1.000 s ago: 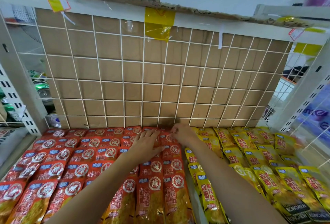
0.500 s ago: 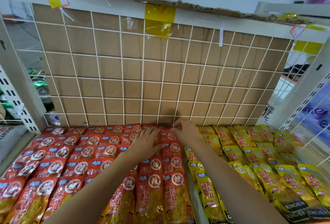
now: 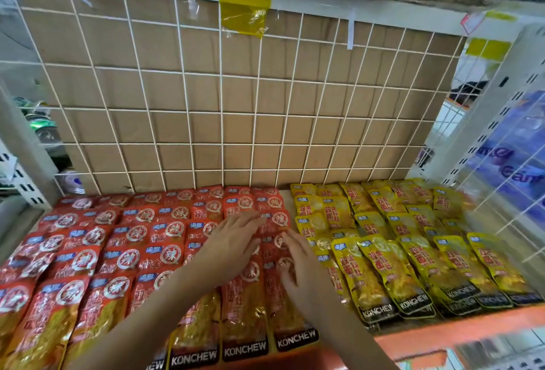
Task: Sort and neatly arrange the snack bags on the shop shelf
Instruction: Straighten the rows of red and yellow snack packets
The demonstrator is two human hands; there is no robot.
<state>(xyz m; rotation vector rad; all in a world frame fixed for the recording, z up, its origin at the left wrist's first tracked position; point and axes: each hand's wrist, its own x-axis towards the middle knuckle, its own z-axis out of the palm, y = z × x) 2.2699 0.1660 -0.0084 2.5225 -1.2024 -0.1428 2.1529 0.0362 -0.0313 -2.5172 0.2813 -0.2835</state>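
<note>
Shelf front edge: an orange strip [image 3: 442, 335] runs along the near side of the shelf, below the front row of bags.
Front row: bags lie flat with their lower ends toward the viewer; the word KONCHEW is legible on a dark band at the bottom of several.
Left hand [image 3: 233, 247]: released, palm down, fingers straight and slightly spread. It rests on the red snack bags [image 3: 124, 254] in the second column from the right of the red block.
Right hand [image 3: 300, 269]: released, fingers extended toward the back. It lies on the rightmost red column, just beside the left hand. The thumb area is blurred.
Red snack bags, location: left half of the shelf, in overlapping columns running front to back, each bag covering the lower part of the one behind.
Yellow snack bags [image 3: 413, 251], location: right half of the shelf, in the same overlapping layout, their columns angled slightly.
Boundary: the two colours meet near the hands; at the back, a narrow pale strip of shelf shows between them.
Right side: blue packaging [image 3: 519, 145] shows through a white wire side panel.
Back panel: a white wire grid [image 3: 221, 112] stands upright behind the last row.
Backing: a brown cardboard sheet [image 3: 165, 92] sits behind the grid.
Top rail: a piece of yellow tape [image 3: 244, 1] hangs over the upper edge, above the centre of the grid.
</note>
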